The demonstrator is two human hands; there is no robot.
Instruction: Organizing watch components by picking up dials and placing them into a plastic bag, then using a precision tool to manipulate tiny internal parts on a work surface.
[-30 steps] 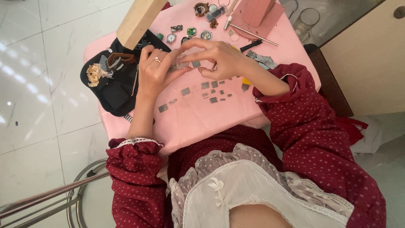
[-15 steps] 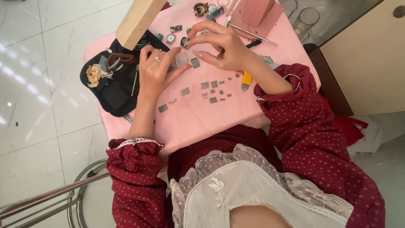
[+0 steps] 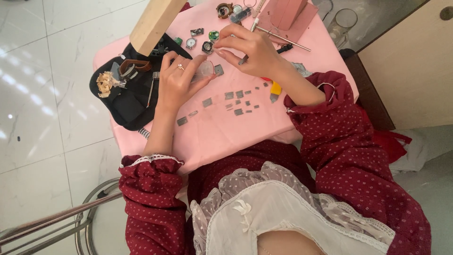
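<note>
Both hands meet over the pink table [image 3: 226, 132]: the left hand [image 3: 177, 82] pinches a small clear, blurry piece [image 3: 205, 70], and the right hand [image 3: 252, 49], at its two o'clock, grips a thin tool [image 3: 244, 59] mostly hidden by fingers. Small grey metal bits [image 3: 236, 101] lie at five o'clock; a black pouch [image 3: 125, 101] sits at nine o'clock, partly under a wooden block [image 3: 153, 21].

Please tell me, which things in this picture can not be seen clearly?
Head view only:
- Clear piece under the left hand: fingers cover most of it.
- Thin tool in the right hand: palm hides most of it.
- Small grey squares: too small to identify.
- Wooden block: cut by top edge.
</note>
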